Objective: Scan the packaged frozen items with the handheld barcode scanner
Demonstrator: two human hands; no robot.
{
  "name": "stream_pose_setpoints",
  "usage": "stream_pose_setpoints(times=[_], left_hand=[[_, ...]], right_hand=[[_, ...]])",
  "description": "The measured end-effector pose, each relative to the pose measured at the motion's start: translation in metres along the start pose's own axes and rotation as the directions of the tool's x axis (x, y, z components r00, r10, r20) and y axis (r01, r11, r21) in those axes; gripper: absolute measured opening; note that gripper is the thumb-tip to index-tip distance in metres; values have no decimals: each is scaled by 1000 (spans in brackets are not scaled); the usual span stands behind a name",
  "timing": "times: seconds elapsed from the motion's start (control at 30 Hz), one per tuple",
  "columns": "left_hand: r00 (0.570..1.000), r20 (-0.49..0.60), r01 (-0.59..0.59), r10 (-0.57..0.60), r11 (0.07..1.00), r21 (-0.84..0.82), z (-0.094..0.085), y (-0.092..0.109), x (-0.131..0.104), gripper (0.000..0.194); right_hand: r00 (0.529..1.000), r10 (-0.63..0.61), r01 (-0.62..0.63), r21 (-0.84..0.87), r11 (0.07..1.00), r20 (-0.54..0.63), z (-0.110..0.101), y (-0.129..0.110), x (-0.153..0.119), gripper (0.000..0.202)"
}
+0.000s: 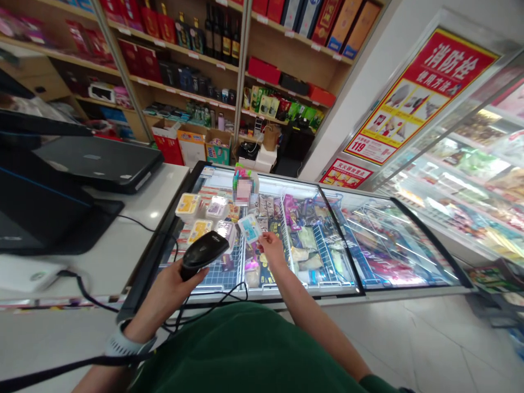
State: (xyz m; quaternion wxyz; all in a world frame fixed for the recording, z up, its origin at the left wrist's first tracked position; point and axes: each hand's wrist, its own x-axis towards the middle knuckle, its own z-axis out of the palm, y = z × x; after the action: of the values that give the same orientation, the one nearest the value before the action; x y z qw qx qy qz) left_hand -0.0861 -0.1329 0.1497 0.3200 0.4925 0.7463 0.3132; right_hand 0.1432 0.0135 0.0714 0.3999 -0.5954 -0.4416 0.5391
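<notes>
My left hand (176, 284) is wrapped round the handle of a black barcode scanner (208, 248), whose head points right toward a small blue-and-white packet (249, 228). That packet is pinched by its lower right corner in my right hand (271, 248), above the glass freezer top. Just left of it, several clear plastic tubs sit on the glass: one with a yellow label (188, 205), another with a purple-and-white label (216, 207), and more nearer the scanner. Behind them stands a colourful round item (244, 185), partly blurred out. The scanner's cord loops down by my left wrist.
The chest freezer (364, 293) holds bagged goods in wire baskets under glass. To the left, a white counter (159, 213) carries a black terminal (45, 202) and a white box (27, 273). Shelves of bottles (221, 41) line the back; a lit display case (470, 147) stands right.
</notes>
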Motion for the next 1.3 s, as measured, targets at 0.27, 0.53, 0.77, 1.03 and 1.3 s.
stream_pose_setpoints(times=[0.27, 0.53, 0.77, 1.03, 1.3], left_hand=[[983, 98, -159, 156, 987, 25, 22, 16, 7, 36], [966, 125, -236, 227, 970, 62, 37, 31, 18, 37], [961, 164, -234, 221, 970, 63, 41, 27, 21, 35], [958, 170, -247, 232, 967, 70, 43, 19, 24, 26], [925, 243, -307, 291, 951, 33, 26, 29, 48, 33]], right_hand=[[980, -181, 175, -71, 982, -84, -49, -8, 3, 25], [970, -212, 208, -42, 977, -116, -55, -18, 3, 26], [974, -192, 191, -16, 981, -122, -50, -18, 0, 26], [977, -192, 192, -7, 981, -94, -44, -18, -2, 29], [976, -201, 201, -13, 979, -81, -45, -16, 1, 31]])
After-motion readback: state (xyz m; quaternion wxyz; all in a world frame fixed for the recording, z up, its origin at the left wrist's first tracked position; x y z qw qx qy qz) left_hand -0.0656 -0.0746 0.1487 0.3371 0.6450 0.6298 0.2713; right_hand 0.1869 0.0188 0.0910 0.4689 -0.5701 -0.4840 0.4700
